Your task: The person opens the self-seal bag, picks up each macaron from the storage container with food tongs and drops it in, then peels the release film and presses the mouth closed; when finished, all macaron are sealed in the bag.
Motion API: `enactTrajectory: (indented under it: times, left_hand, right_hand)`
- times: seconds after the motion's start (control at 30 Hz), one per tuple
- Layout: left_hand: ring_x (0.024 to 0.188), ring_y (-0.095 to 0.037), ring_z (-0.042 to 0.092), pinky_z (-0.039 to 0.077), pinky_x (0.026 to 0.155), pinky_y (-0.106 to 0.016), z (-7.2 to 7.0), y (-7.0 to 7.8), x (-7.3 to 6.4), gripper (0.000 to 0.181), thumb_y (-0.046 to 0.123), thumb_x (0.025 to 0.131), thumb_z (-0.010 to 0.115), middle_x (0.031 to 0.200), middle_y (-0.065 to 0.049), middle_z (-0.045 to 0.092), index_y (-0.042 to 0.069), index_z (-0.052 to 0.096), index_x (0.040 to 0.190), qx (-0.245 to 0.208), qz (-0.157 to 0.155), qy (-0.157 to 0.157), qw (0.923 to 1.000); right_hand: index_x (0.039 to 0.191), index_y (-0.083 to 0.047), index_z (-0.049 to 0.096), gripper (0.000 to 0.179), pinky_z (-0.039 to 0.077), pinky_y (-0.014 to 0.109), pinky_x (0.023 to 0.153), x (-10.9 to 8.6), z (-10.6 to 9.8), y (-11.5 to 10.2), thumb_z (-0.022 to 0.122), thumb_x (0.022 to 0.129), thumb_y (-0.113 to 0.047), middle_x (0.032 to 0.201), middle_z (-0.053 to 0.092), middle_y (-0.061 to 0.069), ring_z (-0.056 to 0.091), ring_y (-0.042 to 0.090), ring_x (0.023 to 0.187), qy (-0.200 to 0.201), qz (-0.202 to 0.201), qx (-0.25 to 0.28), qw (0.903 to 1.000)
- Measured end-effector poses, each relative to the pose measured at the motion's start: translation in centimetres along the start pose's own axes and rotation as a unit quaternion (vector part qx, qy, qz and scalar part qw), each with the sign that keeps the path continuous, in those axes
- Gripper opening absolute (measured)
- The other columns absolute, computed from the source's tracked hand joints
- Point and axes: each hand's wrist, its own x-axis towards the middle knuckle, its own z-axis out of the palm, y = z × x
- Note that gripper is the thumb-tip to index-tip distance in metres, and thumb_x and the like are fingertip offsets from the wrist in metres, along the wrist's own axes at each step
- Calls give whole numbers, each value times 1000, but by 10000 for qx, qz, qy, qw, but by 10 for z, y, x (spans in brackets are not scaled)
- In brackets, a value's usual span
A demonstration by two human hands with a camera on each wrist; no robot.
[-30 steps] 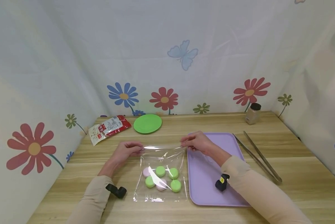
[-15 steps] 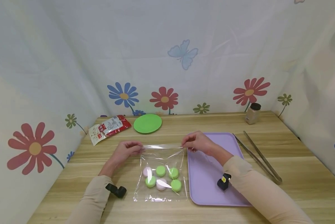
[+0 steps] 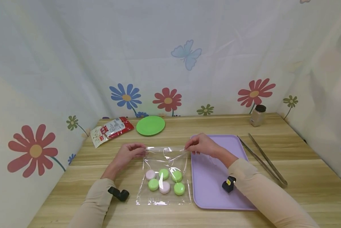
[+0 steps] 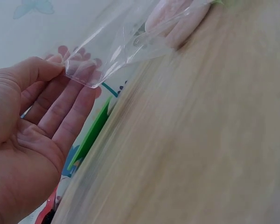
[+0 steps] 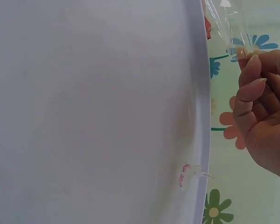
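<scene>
A clear plastic bag [image 3: 166,161] lies flat on the wooden table with green macarons [image 3: 179,189] and pink macarons [image 3: 164,187] inside, in two rows. My left hand [image 3: 129,153] pinches the far left corner of the bag between thumb and fingers; in the left wrist view the film [image 4: 95,65] stretches away from that thumb. At the far right corner my right hand [image 3: 200,145] pinches the bag's edge, over the left rim of the purple tray [image 3: 213,190]. The right wrist view has the film's corner [image 5: 238,44] between thumb and forefinger.
Metal tongs [image 3: 268,164] lie right of the tray. A green plate [image 3: 150,126] and a red and white packet [image 3: 111,130] are at the back left. A jar with a black lid [image 3: 257,116] stands at the back right. A flowered curtain surrounds the table.
Both hands stay nearly in place, holding the corners. The glare on the bag shifts and shrinks, and its top edge between the hands lies a little differently.
</scene>
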Motion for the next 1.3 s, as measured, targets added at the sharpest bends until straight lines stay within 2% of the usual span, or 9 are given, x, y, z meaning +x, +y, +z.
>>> enactTrajectory:
  times: [0.1, 0.23, 0.37, 0.43, 0.6, 0.7, 0.87, 1.1, 1.3]
  left_hand:
    - [98, -23, 72, 57, 90, -38, 1, 2, 0, 33, 12, 99, 64, 112, -25, 69, -15, 61, 118, 40, -19, -1, 10000]
    - [99, -22, 72, 56, 93, -41, 2, 4, 0, 35, 12, 100, 61, 114, -27, 68, -17, 60, 120, -35, -40, 33, 10000]
    - [97, -21, 72, 55, 93, -41, 5, 6, 0, 41, 18, 102, 58, 114, -27, 68, -18, 58, 122, -56, -54, 174, 9998]
    - [96, -20, 72, 56, 92, -39, 6, 7, 0, 44, 21, 102, 60, 113, -26, 69, -17, 58, 124, 26, -99, 289, 9995]
    - [93, -19, 71, 57, 89, -35, 9, 7, 1, 40, 20, 94, 72, 104, -15, 73, -10, 64, 119, 212, -245, 530, 9981]
    - [91, -19, 71, 58, 87, -34, 9, 6, 1, 34, 17, 91, 76, 101, -13, 73, -7, 68, 113, 303, -216, 574, 9977]
    - [91, -18, 71, 58, 86, -32, 9, 5, 1, 31, 14, 89, 77, 101, -12, 73, -6, 69, 111, 367, -167, 547, 9977]
    - [90, -18, 71, 58, 86, -33, 7, 5, 1, 31, 14, 90, 77, 100, -11, 73, -6, 69, 112, 371, -175, 556, 9976]
    - [88, -16, 70, 58, 85, -32, 8, 5, 1, 35, 13, 90, 76, 98, -9, 74, -10, 67, 114, 362, -156, 510, 9979]
  right_hand:
    - [100, -5, 78, 13, 50, 29, 61, 1, -1, 0, 73, 91, -13, 85, 68, 5, 61, 25, 72, -49, -43, -118, 9999]
    - [101, -4, 78, 15, 49, 29, 60, 0, -3, -2, 66, 92, -7, 88, 69, 9, 60, 22, 71, -63, -3, -82, 9999]
    - [100, -2, 78, 23, 48, 28, 59, -2, -3, -4, 56, 91, -1, 94, 71, 14, 60, 20, 71, -51, 48, 38, 10000]
    - [100, -1, 77, 24, 48, 28, 59, -2, -3, -4, 55, 91, -2, 94, 71, 16, 59, 20, 72, -66, 43, 58, 10000]
    - [101, -3, 78, 20, 49, 27, 60, -1, -3, -4, 62, 95, -11, 93, 70, 18, 59, 22, 73, -85, 4, 36, 10000]
    - [101, -5, 79, 17, 49, 29, 60, 1, -3, -1, 70, 93, -16, 87, 69, 15, 59, 24, 73, -55, -25, -2, 10000]
    - [100, -6, 79, 18, 51, 32, 61, 1, -2, -2, 78, 88, -20, 80, 66, 7, 59, 23, 72, 5, -66, -76, 9999]
    - [98, -6, 80, 15, 52, 33, 61, 2, 1, -3, 78, 88, -17, 78, 66, 3, 59, 21, 70, 135, -131, -165, 9997]
    - [97, -5, 80, 13, 52, 32, 61, 1, 2, -5, 78, 87, -14, 79, 67, 2, 60, 25, 72, 228, -79, -164, 9996]
